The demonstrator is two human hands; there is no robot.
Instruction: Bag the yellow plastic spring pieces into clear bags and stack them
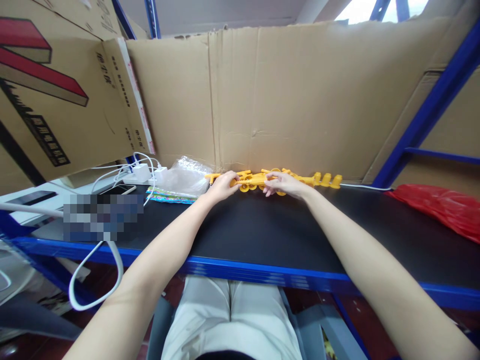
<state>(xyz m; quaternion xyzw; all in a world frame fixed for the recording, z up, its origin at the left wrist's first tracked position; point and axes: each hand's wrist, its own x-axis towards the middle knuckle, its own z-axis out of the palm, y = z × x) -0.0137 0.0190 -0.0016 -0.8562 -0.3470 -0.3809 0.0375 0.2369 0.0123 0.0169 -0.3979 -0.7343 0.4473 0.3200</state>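
At the back of the black shelf surface, a row of yellow plastic parts lies along the cardboard. Some have round cup shapes, others are rod-like; their exact kind I cannot make out. My left hand is closed, thumb and fingers pinching the left end of a long yellow plastic piece. At that piece's right end, my right hand grips with thumb and forefinger while its other fingers curl loosely below. The hands partly hide the yellow parts behind them.
A clear plastic bag lies over a colourful packet at left, near white chargers and cables. A red plastic bag rests at right. Tall cardboard stands behind; a blue shelf edge runs along the front.
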